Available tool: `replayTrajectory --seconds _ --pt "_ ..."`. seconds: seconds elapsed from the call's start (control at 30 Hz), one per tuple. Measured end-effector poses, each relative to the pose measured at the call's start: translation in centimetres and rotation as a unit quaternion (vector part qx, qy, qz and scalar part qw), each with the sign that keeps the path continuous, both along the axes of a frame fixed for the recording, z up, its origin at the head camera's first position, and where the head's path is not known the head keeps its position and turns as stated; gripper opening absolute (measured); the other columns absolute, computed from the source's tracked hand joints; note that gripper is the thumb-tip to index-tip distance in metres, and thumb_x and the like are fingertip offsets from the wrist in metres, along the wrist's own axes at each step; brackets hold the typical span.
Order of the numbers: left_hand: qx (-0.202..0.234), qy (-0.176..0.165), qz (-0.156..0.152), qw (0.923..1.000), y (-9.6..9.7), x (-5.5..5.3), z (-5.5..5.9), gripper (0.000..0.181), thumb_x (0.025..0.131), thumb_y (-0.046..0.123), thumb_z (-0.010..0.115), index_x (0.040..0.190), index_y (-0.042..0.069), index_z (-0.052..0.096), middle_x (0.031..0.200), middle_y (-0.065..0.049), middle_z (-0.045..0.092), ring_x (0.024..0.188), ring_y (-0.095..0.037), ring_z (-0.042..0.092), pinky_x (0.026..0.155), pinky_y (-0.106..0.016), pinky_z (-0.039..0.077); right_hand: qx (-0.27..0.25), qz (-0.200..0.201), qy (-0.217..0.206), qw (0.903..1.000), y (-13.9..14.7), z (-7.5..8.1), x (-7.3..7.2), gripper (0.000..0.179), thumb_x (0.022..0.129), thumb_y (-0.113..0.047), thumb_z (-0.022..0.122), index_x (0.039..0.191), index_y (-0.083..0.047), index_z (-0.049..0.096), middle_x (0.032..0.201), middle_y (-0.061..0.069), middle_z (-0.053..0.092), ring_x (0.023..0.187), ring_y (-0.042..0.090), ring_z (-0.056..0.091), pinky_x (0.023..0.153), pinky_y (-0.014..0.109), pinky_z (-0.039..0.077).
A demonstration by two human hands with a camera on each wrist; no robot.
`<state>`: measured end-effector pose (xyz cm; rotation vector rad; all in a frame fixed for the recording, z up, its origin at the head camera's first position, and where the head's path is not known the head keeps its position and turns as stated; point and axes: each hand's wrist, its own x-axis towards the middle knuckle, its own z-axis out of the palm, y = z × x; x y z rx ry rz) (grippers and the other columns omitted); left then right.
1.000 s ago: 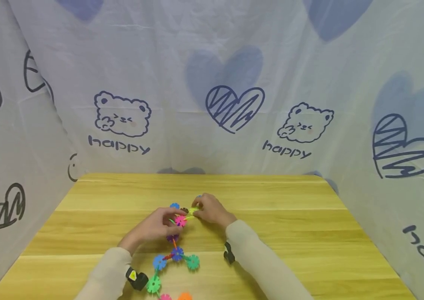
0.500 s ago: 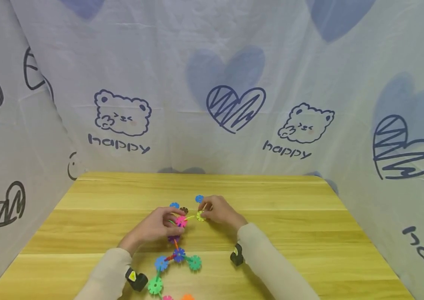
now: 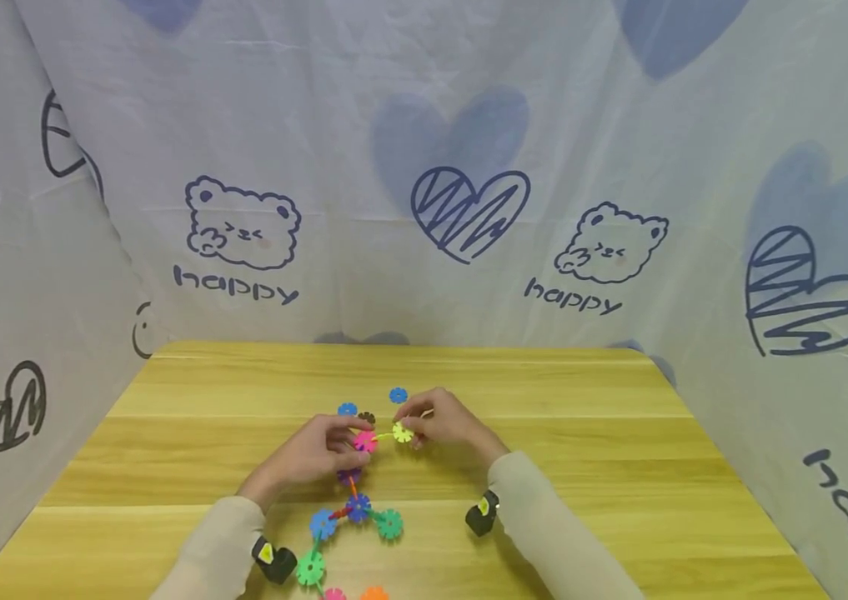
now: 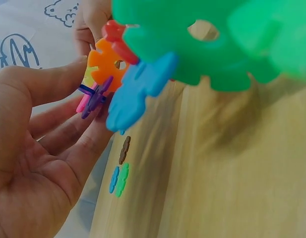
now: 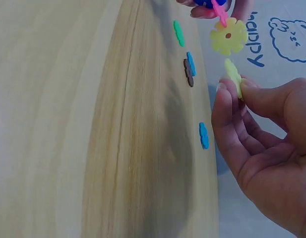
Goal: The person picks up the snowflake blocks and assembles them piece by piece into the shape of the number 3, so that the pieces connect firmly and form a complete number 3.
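Observation:
My left hand [image 3: 311, 452] holds the upper end of a chain of notched plastic snowflake discs, by the pink disc [image 3: 366, 442]. In the left wrist view, an orange disc [image 4: 99, 67], a purple disc [image 4: 96, 99], a blue disc [image 4: 135, 96] and a large green disc [image 4: 165, 34] run along the chain. A yellow disc [image 5: 236, 38] is joined to the pink one. With thumb and fingertips my right hand [image 3: 448, 421] pinches a pale yellow disc [image 5: 233, 74], edge towards the joined yellow disc. Whether those two touch, I cannot tell.
Loose on the wooden table [image 3: 581, 467] beyond my hands lie a blue disc [image 3: 398, 395], another blue disc [image 3: 347, 409], a brown disc [image 3: 367, 417] and a green disc [image 5: 178, 33]. The chain's lower part, with a teal disc [image 3: 389, 524], stretches towards the near edge. Printed cloth [image 3: 363, 275] surrounds the table.
My right hand has drawn back to the right with the pale yellow disc, uncovering the far blue disc. The left hand keeps its hold, and the chain has barely shifted.

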<state>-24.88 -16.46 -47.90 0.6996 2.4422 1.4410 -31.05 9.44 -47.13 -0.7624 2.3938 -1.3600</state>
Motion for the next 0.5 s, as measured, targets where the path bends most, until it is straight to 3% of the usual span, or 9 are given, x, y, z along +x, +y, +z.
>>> replayTrajectory --seconds 0.2,0.5 --pt "-0.003 0.002 0.002 1.0000 0.07 -0.01 0.03 0.054 0.097 0.023 0.074 0.141 -0.003 0.058 0.114 -0.015 0.075 0.097 -0.019 0.073 0.083 -0.023 0.059 0.006 0.013 -0.004 0.9999 -0.17 0.25 0.37 0.019 0.102 -0.003 0.061 0.113 0.006 0.074 0.099 0.018 0.075 0.064 0.009 0.065 0.067 0.033 0.063" --pt "-0.017 0.014 0.009 0.9997 0.14 0.10 0.10 0.053 0.097 0.024 0.074 0.140 -0.002 0.059 0.125 -0.017 0.072 0.109 -0.029 0.072 0.095 -0.043 0.061 -0.004 0.012 -0.004 0.9999 -0.48 -0.14 0.50 0.019 0.102 -0.002 0.061 0.114 0.006 0.074 0.099 0.019 0.075 0.065 0.009 0.066 0.067 0.032 0.063"
